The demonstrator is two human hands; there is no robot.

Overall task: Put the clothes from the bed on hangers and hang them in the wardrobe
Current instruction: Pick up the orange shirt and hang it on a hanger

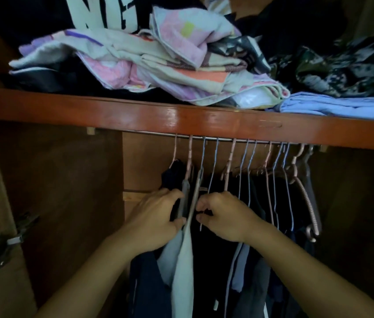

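Your left hand (158, 220) is curled around the shoulder of a dark grey garment (184, 198) on a pink hanger (189, 157), fingers over the top and thumb pressed underneath. Your right hand (223, 216) is half closed, its fingertips and thumb pinching a thin wire hanger (203, 157) and the dark cloth just beside it. Between your two hands a pale grey garment (184, 267) falls straight down in a long, smooth strip.

The hanging clothes are inside the wardrobe, on a slim metal rail (158, 133) tucked under a glossy reddish-brown wooden shelf (112, 111). A row of hooks runs along the rail: some thin blue-grey wire, some thicker pink ones. At the right end hangs a ribbed pink hanger (308, 203) with a spiral-looking grip, tilted out from the rest. Most of the garments below are dark and soft, their shapes hard to tell apart in the dim light.

On the shelf above lies a loose heap of folded fabric: a pastel pink, lilac and cream cloth (158, 65), a dark piece with large white letters (103, 12), a dark camouflage-like print (342, 65) and a neatly folded light blue piece (342, 106). At the left, a metal hinge (9, 239) sits on the wardrobe door.
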